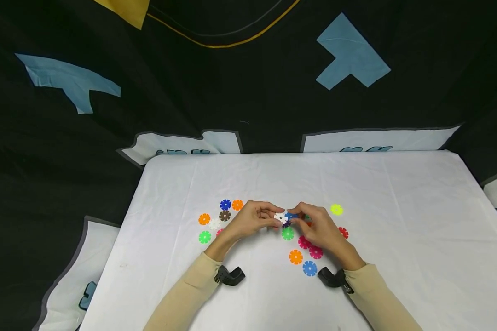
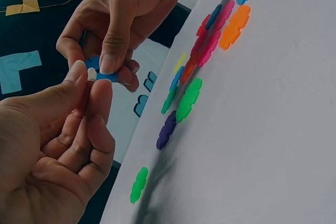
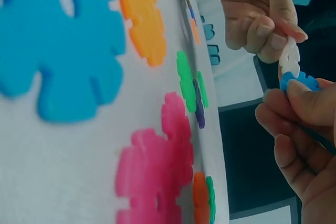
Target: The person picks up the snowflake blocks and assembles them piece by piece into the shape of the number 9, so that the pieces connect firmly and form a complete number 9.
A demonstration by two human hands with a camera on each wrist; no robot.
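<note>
In the head view my left hand (image 1: 250,220) pinches a white notched disc (image 1: 280,218) between thumb and fingers. My right hand (image 1: 320,227) pinches a blue notched disc (image 1: 291,215), and the two discs meet edge to edge, tilted across each other. Both hands are raised above the table, as the left wrist view shows, where fingertips cover most of the white disc (image 2: 92,74) and part of the blue disc (image 2: 107,77). The right wrist view shows the white disc (image 3: 290,57) above the blue disc (image 3: 300,81). How deeply their notches interlock I cannot tell.
Loose notched discs lie on the white table (image 1: 418,230). Left of the hands are an orange disc (image 1: 205,219) and a green disc (image 1: 205,237), among others. Near the right arm lie pink discs (image 1: 316,252), a light blue disc (image 1: 309,268) and a yellow disc (image 1: 337,209).
</note>
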